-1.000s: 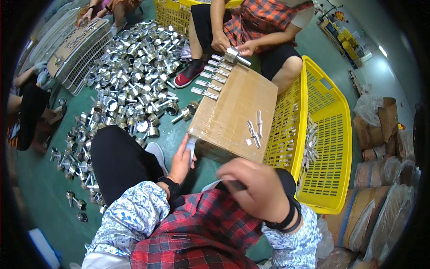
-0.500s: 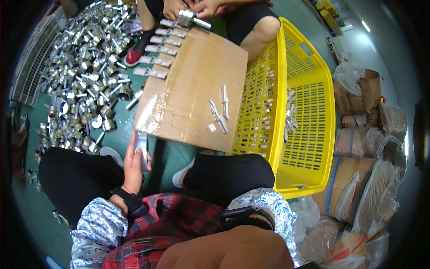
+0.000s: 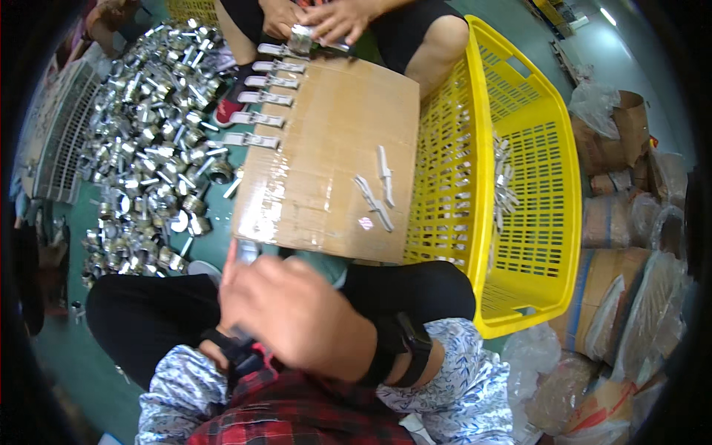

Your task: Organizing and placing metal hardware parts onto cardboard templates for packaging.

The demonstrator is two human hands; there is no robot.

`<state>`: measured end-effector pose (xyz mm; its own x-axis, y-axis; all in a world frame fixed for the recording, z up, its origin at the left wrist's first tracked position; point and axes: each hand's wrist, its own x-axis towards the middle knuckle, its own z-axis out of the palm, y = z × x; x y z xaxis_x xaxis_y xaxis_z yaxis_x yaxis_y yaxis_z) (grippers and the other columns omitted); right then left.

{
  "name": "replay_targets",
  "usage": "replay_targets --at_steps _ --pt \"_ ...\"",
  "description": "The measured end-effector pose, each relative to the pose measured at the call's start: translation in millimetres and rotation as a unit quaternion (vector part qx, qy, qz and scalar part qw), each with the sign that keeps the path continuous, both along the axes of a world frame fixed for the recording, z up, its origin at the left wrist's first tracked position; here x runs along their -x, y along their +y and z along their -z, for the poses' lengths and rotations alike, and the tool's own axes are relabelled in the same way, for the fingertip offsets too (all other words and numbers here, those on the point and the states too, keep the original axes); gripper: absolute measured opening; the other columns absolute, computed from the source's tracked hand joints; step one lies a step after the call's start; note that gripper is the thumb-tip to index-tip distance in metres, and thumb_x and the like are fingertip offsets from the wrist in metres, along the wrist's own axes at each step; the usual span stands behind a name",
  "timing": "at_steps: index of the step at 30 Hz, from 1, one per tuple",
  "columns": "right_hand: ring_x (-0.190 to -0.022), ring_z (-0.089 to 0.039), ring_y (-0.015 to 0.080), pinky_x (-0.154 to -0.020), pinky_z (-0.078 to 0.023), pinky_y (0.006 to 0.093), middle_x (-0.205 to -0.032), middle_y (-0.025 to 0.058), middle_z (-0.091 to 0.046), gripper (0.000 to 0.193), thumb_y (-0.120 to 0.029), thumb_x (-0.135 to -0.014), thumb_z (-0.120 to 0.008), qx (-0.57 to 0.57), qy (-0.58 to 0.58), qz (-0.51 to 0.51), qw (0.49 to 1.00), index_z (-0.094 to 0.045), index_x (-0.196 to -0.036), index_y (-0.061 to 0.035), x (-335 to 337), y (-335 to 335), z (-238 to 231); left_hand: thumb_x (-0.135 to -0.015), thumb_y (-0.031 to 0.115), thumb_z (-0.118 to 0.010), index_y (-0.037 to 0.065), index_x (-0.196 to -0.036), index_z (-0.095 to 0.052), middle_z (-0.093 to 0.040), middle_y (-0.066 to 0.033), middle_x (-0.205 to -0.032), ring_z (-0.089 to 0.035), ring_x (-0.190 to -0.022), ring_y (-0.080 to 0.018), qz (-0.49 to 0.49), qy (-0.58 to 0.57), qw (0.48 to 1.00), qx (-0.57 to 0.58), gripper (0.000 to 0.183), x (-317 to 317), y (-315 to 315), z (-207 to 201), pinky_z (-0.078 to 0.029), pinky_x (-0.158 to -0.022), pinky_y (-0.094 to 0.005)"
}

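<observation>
My left hand (image 3: 228, 273) is at the near left corner of the cardboard box (image 3: 334, 148), mostly hidden behind my right hand. A smooth, pale grey piece (image 3: 248, 251) shows at its fingers; its kind is not clear. My right hand (image 3: 289, 308) is blurred by motion and crosses in front of the left, so its fingers cannot be made out. Along the box's left edge sits a row of several white-and-metal clip-like pieces (image 3: 261, 119), jutting outward. Two slim white strips (image 3: 385, 176) lie on the box top.
Across the box, another person's hands (image 3: 337, 21) handle a shiny metal collar (image 3: 300, 38). A heap of metal collars with pins (image 3: 148, 148) covers the floor at left. At right stands a yellow basket (image 3: 530, 222) holding white pieces; wrapped cartons (image 3: 604, 289) lie beyond.
My right hand has swung forward and left over my left hand, covering most of it. The view has shifted slightly. The other person's hands have moved over the metal collar.
</observation>
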<state>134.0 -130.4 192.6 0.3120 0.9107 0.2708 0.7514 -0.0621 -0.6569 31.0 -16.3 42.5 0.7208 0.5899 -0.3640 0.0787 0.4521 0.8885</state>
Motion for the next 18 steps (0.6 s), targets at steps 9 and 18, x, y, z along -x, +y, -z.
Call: replay_targets --at_steps 9,18 --pt "-0.110 -0.050 0.0387 -0.084 -0.045 0.0419 -0.117 0.0307 -0.051 0.020 -0.015 -0.077 -0.051 0.244 -0.184 0.116 0.945 -0.055 -0.089 0.0008 -2.4 3.6 46.5 -0.094 0.008 -0.032 0.016 -0.147 -0.013 -0.054 -0.0076 -0.076 -0.050 -0.056 -0.0121 0.102 0.029 0.993 0.043 0.057 8.0 7.5 1.5 -0.044 -0.054 -0.0225" --pt "-0.110 -0.049 0.0459 -0.081 -0.048 0.0435 -0.118 0.0371 -0.048 0.016 -0.008 -0.073 -0.052 0.216 -0.161 0.072 0.960 -0.052 -0.085 0.0030 -13.0 3.2 49.5 -0.095 0.009 -0.033 0.017 -0.147 -0.014 -0.056 -0.0065 -0.078 -0.050 -0.057 -0.0106 0.101 0.025 0.992 0.078 0.056 9.2 9.4 1.2 -0.044 -0.054 -0.0211"
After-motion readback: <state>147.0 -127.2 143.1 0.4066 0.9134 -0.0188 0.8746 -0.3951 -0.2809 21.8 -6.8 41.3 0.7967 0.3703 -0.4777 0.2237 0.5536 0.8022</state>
